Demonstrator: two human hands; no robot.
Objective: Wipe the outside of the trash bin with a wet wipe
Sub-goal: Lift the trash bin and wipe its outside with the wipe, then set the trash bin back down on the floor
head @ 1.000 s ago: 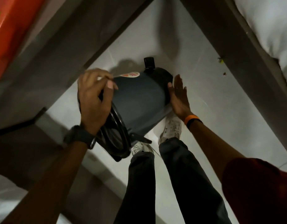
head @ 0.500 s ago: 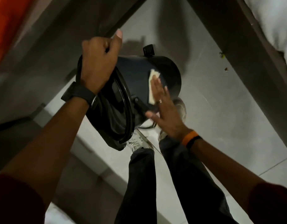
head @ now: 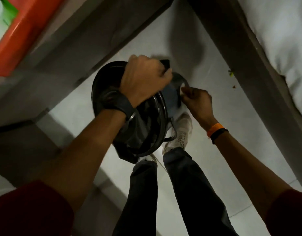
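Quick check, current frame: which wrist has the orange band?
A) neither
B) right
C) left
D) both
B: the orange band sits on the wrist of the right hand, which is at the side of the trash bin; the left hand, gripping the bin's top, wears a dark watch.

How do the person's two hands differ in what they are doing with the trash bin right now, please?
The left hand grips the trash bin at its rim from above; the right hand presses a wet wipe on its outer side. The left wrist bears a dark watch, the right an orange band. Both touch the bin.
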